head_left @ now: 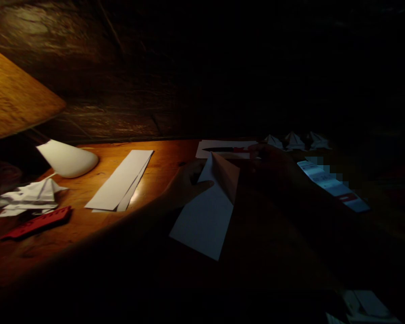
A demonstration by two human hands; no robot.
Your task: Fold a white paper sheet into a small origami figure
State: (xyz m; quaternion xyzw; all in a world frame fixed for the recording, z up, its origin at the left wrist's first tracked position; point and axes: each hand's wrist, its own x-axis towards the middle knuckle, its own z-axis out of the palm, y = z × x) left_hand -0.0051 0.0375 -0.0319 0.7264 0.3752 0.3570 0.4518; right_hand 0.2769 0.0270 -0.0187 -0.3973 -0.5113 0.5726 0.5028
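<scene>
Holds a folded white paper point(204, 220) in the left hand point(193, 182) over the middle of the surface point(167, 159), with the right hand point(270, 157) at the red-handled knife point(227, 149).
Grasps the paper by its left side, with the thumb across the front and the pointed folded end to the far side. Too dark at the right hand to tell a grip on the handle from a mere touch. Visible at the far side, white sheets point(224, 143) behind the knife, and three folded paper pieces point(294, 141) in a row to the right. On the left, flat paper strips point(118, 180), a lamp's white base point(69, 159) and orange-brown shade point(18, 96), with crumpled-looking paper point(32, 198) and a red notched item point(37, 223) nearer. On the right, a bluish flat object point(334, 184), partly pixelated.
</scene>
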